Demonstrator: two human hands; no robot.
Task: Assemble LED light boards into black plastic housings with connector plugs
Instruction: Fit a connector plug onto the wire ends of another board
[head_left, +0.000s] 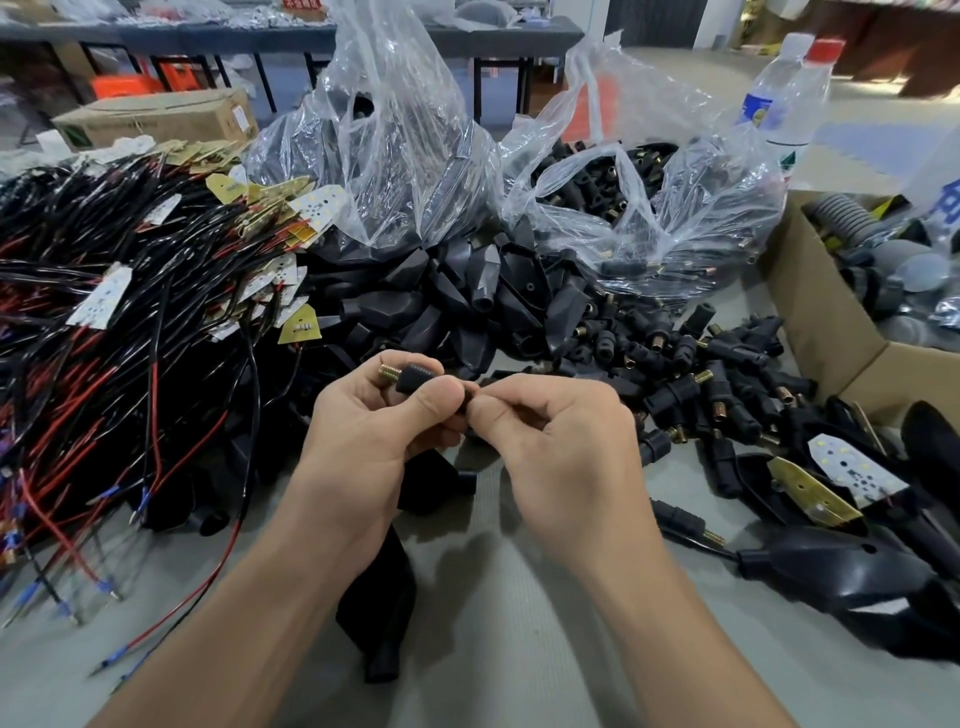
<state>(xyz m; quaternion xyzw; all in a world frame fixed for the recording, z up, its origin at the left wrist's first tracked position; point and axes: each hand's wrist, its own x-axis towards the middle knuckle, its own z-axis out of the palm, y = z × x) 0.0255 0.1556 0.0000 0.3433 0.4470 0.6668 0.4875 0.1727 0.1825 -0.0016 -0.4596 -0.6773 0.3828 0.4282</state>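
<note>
Black connector plug (414, 378) pinched between left hand (374, 421) and right hand (561, 431) fingers, housings (467, 291) and wires (104, 312) heaped close behind.

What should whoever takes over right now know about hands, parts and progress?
Left hand grips a connector plug, brass end showing. Right hand pinches its other end.
Wired LED boards are heaped at left, housings in the centre, loose plugs to the right.
Done: a few assembled-looking units lie at the right.
Left: the heaps remain unassembled.
</note>
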